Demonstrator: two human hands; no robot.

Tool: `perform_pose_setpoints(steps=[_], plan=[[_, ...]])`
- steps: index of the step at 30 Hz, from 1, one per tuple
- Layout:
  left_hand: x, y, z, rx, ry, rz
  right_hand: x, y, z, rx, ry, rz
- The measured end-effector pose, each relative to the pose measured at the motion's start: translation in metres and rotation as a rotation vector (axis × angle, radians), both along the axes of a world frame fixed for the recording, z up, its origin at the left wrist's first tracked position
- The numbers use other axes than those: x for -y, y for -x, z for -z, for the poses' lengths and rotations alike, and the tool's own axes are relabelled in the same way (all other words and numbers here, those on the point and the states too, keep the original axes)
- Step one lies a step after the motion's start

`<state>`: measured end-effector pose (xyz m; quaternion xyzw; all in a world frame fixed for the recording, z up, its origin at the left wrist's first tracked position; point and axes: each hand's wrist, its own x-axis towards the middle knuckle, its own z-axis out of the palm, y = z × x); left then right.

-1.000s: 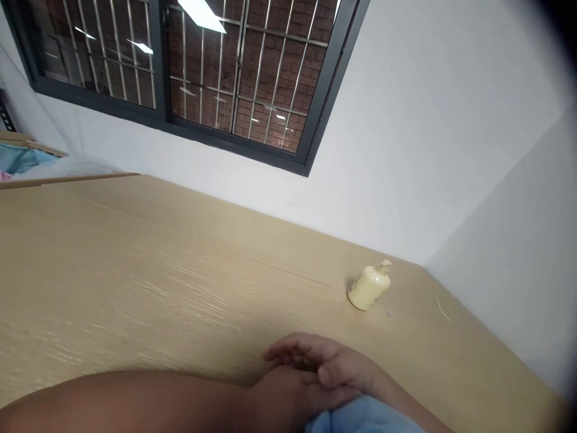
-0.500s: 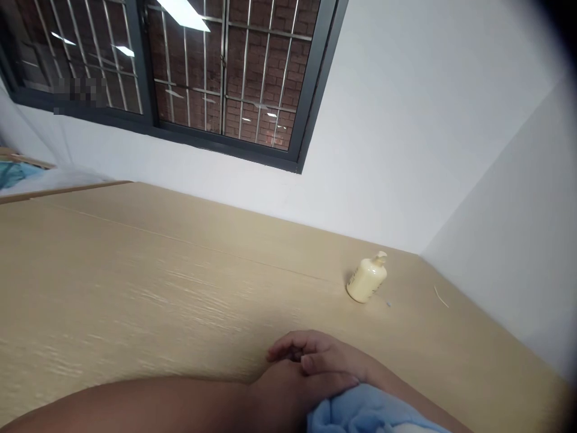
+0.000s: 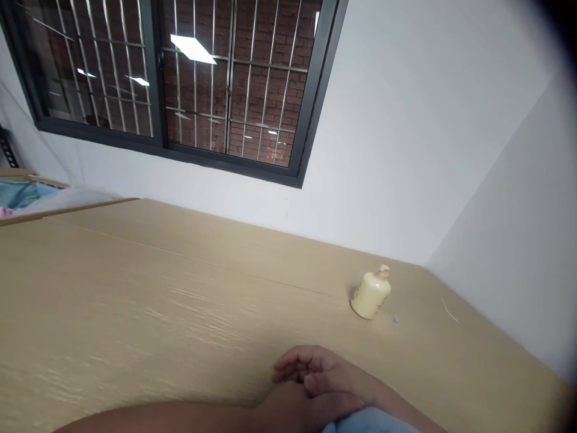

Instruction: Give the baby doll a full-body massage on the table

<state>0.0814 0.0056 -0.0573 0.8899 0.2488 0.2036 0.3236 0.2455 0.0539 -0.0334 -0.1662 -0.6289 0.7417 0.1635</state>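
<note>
My right hand [image 3: 322, 376] lies low in the middle of the view, on a light wooden table [image 3: 135, 300], its fingers loosely curled with nothing visible in them. It lies over my left hand [image 3: 282, 412], whose forearm comes in from the bottom left; the left fingers are hidden. A light blue cloth [image 3: 372, 424] shows at the bottom edge, under my right wrist and against both hands. Whether either hand grips it cannot be told.
A small cream pump bottle [image 3: 371, 293] stands on the table at the far right, near the corner of two white walls. A barred dark-framed window [image 3: 180, 90] is up left. A thin sliver [image 3: 449, 311] lies past the bottle. Blue fabric [image 3: 20, 195] sits at far left.
The view has tilted slightly down and back. The blue cloth, more exposed half a second ago, has sunk towards the bottom edge. My hands have stayed together and shifted slightly lower.
</note>
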Motion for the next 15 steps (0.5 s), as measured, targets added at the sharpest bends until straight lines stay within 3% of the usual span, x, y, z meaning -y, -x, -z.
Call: perform_pose_setpoints(steps=[7, 15], plan=[[-0.005, -0.010, 0.008, -0.026, 0.208, -0.107, -0.003, -0.001, 0.002, 0.009, -0.026, -0.003], [-0.009, -0.009, 0.025, 0.031, 0.035, -0.069, -0.006, -0.002, 0.007, 0.000, -0.037, 0.014]])
